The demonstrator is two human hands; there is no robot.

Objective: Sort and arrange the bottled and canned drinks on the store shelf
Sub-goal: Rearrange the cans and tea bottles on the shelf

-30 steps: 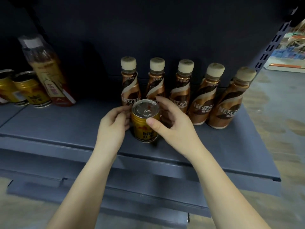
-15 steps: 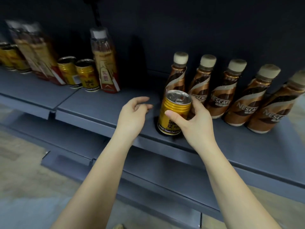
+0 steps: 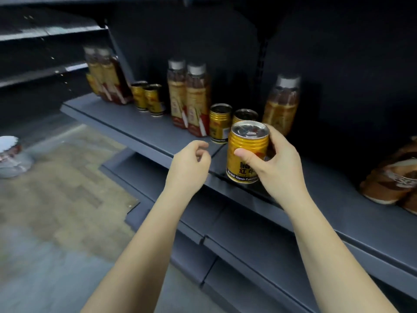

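My right hand (image 3: 281, 164) grips a gold Red Bull can (image 3: 247, 150), held upright just above the front of the grey shelf (image 3: 135, 129). My left hand (image 3: 188, 166) hovers beside it to the left, empty, fingers loosely curled. Behind the held can stand two more gold cans (image 3: 220, 123) and a tall tea bottle (image 3: 281, 105). Further left along the shelf are a pair of tea bottles (image 3: 189, 98), two gold cans (image 3: 147, 99) and another pair of tea bottles (image 3: 102, 73). Brown coffee bottles (image 3: 392, 177) show at the right edge.
A lower shelf (image 3: 259, 245) juts out below the hands. The dark back panel (image 3: 338, 53) closes the shelf behind. The tiled floor (image 3: 56, 188) lies to the left, with a blurred white and red object (image 3: 10, 159) on it.
My right hand has lifted the gold can away from the coffee bottles and carried it left, toward the other gold cans. My left hand let go of it and curled. The view swung left.
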